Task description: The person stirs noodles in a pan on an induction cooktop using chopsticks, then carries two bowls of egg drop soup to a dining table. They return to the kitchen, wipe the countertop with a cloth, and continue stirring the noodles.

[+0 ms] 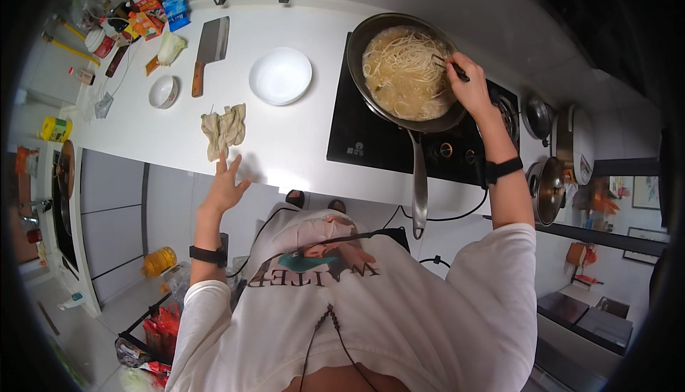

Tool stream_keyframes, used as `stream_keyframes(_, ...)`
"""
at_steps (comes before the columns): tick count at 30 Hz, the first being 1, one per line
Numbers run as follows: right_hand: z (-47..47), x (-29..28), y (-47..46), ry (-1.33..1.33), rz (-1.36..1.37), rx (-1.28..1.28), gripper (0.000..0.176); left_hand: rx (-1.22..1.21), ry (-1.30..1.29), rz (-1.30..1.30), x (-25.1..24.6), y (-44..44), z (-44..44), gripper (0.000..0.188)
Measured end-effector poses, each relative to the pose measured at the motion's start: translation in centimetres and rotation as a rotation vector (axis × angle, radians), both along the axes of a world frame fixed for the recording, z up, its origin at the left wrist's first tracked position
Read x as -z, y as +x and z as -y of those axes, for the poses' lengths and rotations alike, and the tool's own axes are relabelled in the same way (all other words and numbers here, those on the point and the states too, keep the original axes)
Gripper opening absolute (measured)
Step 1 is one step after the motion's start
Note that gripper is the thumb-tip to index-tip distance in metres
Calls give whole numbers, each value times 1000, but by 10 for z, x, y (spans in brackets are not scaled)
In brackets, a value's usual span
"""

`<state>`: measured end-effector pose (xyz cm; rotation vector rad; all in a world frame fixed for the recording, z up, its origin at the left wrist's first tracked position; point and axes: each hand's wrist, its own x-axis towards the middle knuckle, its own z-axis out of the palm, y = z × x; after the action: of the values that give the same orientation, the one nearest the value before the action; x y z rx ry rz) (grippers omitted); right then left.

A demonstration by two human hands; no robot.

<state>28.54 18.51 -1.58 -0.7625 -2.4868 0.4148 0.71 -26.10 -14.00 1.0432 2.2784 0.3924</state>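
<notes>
My right hand point(467, 83) grips a pair of dark chopsticks point(458, 73), their tips down among pale noodles point(409, 55) in yellowish broth. The noodles sit in a deep frying pan point(356, 79) on a black glass cooktop point(348, 130). Its steel handle point(419, 188) points toward me past the counter edge. My left hand point(226, 186) is empty with fingers apart, at the near edge of the counter. One fingertip reaches the lower end of a crumpled beige cloth point(225, 127); whether it touches is unclear. A white bowl point(280, 76) stands between the cloth and the cooktop.
A cleaver point(211, 49) lies behind the cloth, beside a small bowl point(163, 92) and a piece of cabbage point(170, 48). Seasoning packets point(147, 12) crowd the far left corner. A lidded pot point(548, 188) stands right of the cooktop. A black cable point(460, 215) hangs below the counter.
</notes>
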Motion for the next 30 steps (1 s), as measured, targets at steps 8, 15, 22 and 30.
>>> stream_keyframes(8,-19,-7,19,-775,63,157,12,22,56,7,3,-3,0,67)
stream_keyframes(15,5,2,-9,-324,69,-53,14,34,52,86,3,7,-15,65)
stream_keyframes(22,8,-31,12,-571,227,51,10,0,-9,57,9,7,-8,66)
stream_keyframes(30,8,-22,16,-549,-101,57,14,35,41,57,10,11,-12,65)
